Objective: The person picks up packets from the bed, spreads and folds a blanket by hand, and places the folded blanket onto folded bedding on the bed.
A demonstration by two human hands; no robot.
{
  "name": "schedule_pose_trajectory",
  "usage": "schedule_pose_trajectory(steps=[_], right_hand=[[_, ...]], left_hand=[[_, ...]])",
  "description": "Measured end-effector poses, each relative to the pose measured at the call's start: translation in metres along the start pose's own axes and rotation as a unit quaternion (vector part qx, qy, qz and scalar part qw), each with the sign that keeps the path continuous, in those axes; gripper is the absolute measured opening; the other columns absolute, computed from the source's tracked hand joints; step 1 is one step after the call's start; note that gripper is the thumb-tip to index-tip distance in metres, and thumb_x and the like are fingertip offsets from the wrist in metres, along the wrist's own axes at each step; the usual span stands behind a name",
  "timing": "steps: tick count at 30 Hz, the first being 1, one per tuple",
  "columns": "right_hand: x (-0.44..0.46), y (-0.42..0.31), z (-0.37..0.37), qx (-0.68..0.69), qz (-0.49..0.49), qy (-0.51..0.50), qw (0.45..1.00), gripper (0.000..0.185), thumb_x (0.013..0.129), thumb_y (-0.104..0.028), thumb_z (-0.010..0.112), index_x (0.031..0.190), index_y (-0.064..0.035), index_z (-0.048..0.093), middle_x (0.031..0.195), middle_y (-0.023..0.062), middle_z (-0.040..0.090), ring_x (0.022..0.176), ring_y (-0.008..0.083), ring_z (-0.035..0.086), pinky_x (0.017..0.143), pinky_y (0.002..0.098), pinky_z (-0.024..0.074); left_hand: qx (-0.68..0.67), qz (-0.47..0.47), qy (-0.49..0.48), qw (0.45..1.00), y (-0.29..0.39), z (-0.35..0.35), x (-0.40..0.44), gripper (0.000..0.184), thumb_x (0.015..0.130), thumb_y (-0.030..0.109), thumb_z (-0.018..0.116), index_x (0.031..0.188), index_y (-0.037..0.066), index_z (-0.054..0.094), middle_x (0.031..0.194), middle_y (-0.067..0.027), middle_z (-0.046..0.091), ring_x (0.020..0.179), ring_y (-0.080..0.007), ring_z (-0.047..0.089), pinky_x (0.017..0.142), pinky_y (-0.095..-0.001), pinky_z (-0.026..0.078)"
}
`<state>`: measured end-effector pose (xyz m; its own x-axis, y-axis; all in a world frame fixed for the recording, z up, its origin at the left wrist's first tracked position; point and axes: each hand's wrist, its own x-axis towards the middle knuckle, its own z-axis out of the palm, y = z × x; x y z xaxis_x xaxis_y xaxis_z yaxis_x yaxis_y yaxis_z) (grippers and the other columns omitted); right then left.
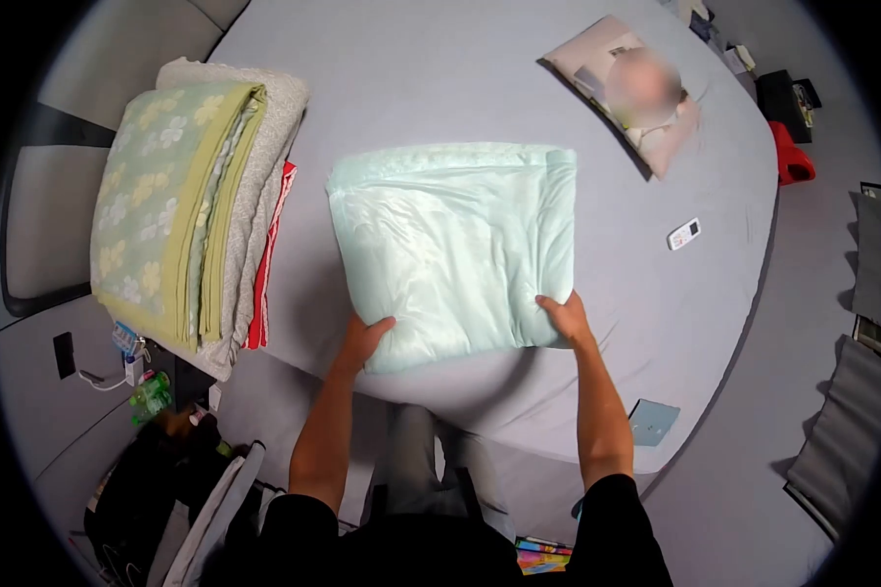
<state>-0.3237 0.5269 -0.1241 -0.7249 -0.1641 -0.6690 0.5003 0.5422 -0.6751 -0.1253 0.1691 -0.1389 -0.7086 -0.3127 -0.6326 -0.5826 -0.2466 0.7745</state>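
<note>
A pale mint-green quilt point(450, 254), folded into a thick square, lies near the front edge of the bed. My left hand point(367, 338) grips its near left corner, thumb on top and fingers hidden beneath. At the near right corner, my right hand point(568, 318) holds the quilt the same way, its thumb pressing into the fabric. The quilt's near edge looks slightly raised over the edge of the bed, with a shadow below it. Creases run across its upper face.
The bed point(401, 59) has a grey sheet. At left stands a stack of folded bedding with a green floral quilt point(142, 210). A printed pillow point(607, 64), a white remote control point(684, 234) and a grey-blue flat item point(654, 422) lie on the right side.
</note>
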Motion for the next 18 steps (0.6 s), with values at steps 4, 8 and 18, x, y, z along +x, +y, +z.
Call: schedule_pose_trajectory(steps=[4, 8, 18], right_hand=[[-0.074, -0.011, 0.026, -0.051, -0.084, 0.004, 0.995, 0.060, 0.079, -0.019, 0.073, 0.131, 0.0014, 0.051, 0.118, 0.0201, 0.066, 0.108, 0.0303, 0.064, 0.093, 0.0378, 0.0484], [-0.186, -0.035, 0.068, -0.102, -0.171, -0.029, 0.980, 0.070, 0.074, -0.026, 0.073, 0.134, -0.0020, 0.047, 0.116, 0.0230, 0.065, 0.108, 0.0384, 0.063, 0.093, 0.0409, 0.0481], [-0.403, -0.021, 0.096, -0.117, -0.140, -0.037, 0.982, 0.054, 0.071, -0.025, 0.070, 0.115, 0.0033, 0.059, 0.109, 0.0262, 0.066, 0.105, 0.0411, 0.062, 0.090, 0.0440, 0.0475]], left_hand=[[0.182, 0.082, 0.034, 0.979, 0.036, 0.019, -0.042, 0.073, 0.077, 0.014, 0.072, 0.140, -0.002, 0.039, 0.125, -0.0231, 0.060, 0.114, -0.0351, 0.059, 0.098, -0.0414, 0.045], [0.276, 0.171, 0.036, 0.945, 0.050, 0.061, -0.118, 0.078, 0.075, 0.021, 0.072, 0.142, 0.002, 0.038, 0.124, -0.0302, 0.057, 0.116, -0.0457, 0.054, 0.097, -0.0460, 0.044], [0.263, 0.115, -0.041, 0.957, 0.069, 0.074, -0.348, 0.064, 0.071, 0.016, 0.069, 0.130, 0.005, 0.051, 0.118, -0.0237, 0.063, 0.113, -0.0407, 0.058, 0.094, -0.0429, 0.046]])
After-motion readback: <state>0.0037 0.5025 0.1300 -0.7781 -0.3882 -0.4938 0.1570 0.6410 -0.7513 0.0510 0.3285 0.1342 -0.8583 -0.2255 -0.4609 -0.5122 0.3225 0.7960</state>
